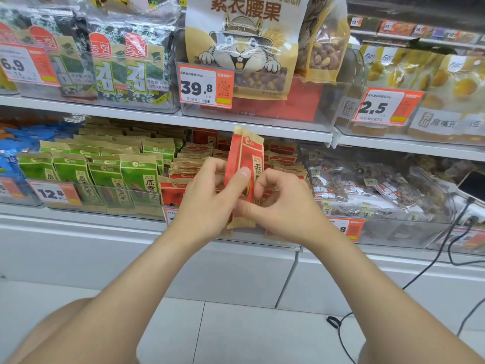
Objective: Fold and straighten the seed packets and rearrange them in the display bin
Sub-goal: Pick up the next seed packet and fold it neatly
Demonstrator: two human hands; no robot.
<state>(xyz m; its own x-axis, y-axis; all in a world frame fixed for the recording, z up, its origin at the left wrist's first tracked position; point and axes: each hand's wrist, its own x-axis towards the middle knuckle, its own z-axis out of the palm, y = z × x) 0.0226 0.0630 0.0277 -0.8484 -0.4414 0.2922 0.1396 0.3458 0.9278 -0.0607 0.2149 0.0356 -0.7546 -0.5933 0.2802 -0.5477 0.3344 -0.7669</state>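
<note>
Seed packet (245,164): matt kraft paper, red print. Bin (380,232): clear glossy plastic. Shelf (157,118): smooth white metal. Floor (236,332): glossy tile.

We have one head-worn wide view only: facing forward and down, close to shelf (157,119), floor (236,332) below.

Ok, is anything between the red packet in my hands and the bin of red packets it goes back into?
Nothing visible does. The left hand and right hand hold the red packet upright just in front of the bin. Its rows of red packets look tightly filled, so a slot may need opening.
</note>
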